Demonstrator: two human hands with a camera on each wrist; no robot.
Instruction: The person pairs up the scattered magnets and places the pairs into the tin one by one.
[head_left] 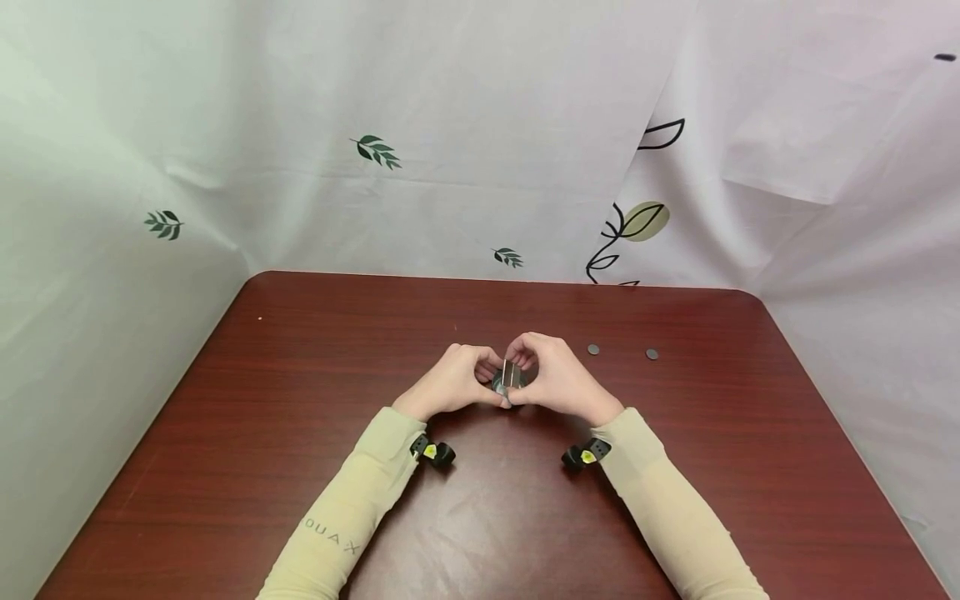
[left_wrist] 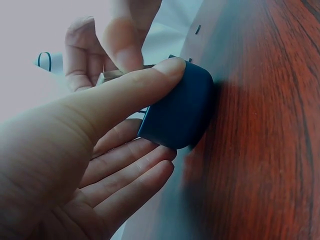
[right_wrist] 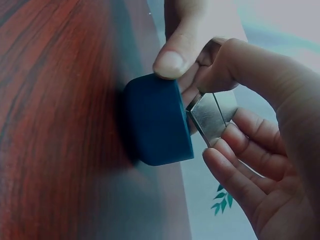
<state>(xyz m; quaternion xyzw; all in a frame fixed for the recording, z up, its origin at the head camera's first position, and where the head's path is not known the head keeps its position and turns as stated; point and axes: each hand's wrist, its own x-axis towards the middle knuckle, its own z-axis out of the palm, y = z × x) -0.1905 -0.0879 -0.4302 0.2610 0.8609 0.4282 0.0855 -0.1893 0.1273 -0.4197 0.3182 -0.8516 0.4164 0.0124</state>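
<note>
A small dark blue case (left_wrist: 180, 107) with rounded corners sits on the table, close to its surface. My left hand (head_left: 453, 379) holds it steady, the thumb on its upper edge and the fingers on its far side. My right hand (head_left: 558, 379) pinches flat, shiny silver metal pieces (right_wrist: 209, 120) between thumb and fingers. In the right wrist view these pieces stand tilted at the open side of the case, with a dark seam between them. How far they reach into it is hidden.
Two small dark grey discs (head_left: 593, 350) lie on the reddish-brown table (head_left: 480, 517), to the right beyond my right hand. White cloth (head_left: 450, 100) with leaf prints hangs behind the table and along both sides.
</note>
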